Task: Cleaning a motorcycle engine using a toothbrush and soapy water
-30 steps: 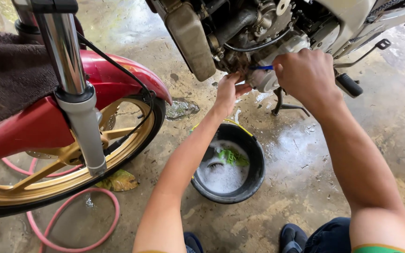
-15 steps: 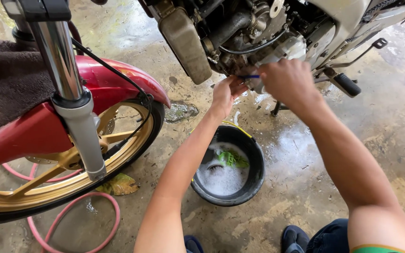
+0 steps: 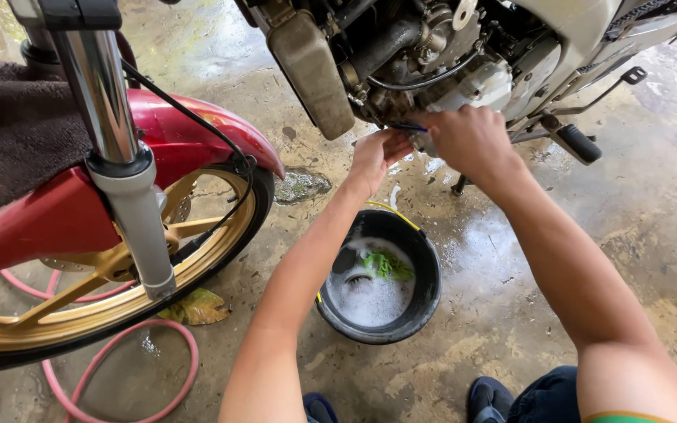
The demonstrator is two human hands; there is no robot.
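1. The person's right hand (image 3: 470, 141) is closed around a thin blue-handled tool (image 3: 406, 126), probably a small brush, whose tip points left under the motorcycle engine (image 3: 425, 55). Only a short length of the handle shows beyond the fist.
2. The left hand (image 3: 380, 157) sits just left of the right one, fingers curled up against the underside of the engine beside the tool tip. Whether it grips anything cannot be told, since the fingertips are hidden.
3. The tool is at the low front of the engine, far from the person and above the wet floor (image 3: 511, 258), right of the dull metal box (image 3: 311, 70) that hangs from the frame.
4. Judging by the scene, washing is well under way: the black bucket (image 3: 429, 301) near the person holds white suds with a green scrubbing pad (image 3: 385, 264) lying in them, and foam and water lie on the floor below the engine.
5. The engine casing looks grimy around the hoses and fins, so detail scrubbing there seems unfinished, and no rinsing is in sight.
6. On the left, the red fender (image 3: 190, 133), chrome fork (image 3: 111, 117) and gold wheel (image 3: 80, 301) show no suds. The pink hose (image 3: 186, 345) lies coiled on the floor beneath the wheel, unheld.
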